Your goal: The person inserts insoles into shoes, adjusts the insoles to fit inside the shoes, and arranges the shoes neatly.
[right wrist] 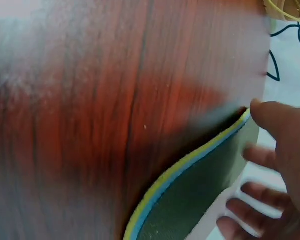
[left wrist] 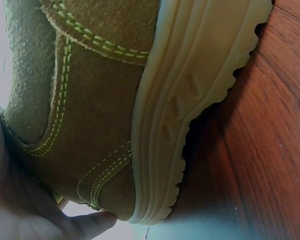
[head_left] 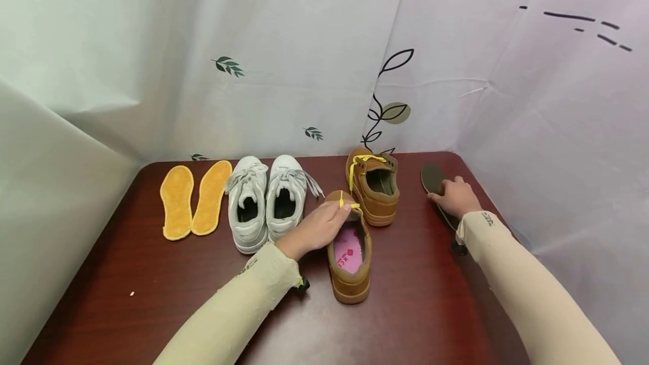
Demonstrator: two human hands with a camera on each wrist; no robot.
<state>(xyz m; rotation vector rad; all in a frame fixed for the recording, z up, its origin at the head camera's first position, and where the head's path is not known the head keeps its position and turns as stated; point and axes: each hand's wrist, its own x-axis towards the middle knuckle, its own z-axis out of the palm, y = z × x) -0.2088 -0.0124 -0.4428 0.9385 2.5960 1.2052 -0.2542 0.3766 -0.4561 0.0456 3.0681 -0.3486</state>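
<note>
A brown shoe (head_left: 351, 281) with yellow laces stands near the table's middle, its heel toward me. Inside it a pink insole (head_left: 349, 249) shows. My left hand (head_left: 320, 227) grips the front of this shoe over the laces; in the left wrist view the thumb lies against its toe end. On the right, a dark insole (head_left: 432, 176) lies on the table, with a yellow and blue layered edge in the right wrist view. My right hand (head_left: 458, 199) is over it. The thumb touches the insole's edge, and the other fingers are spread loosely above its surface.
Behind the gripped shoe stands a second brown shoe (head_left: 381, 207). White sneakers, one left (head_left: 247, 230) and one right (head_left: 285, 221), sit left of it. Two orange insoles (head_left: 177, 201) lie further left on the dark red table (head_left: 405, 308). White curtains (head_left: 299, 44) hang around the table.
</note>
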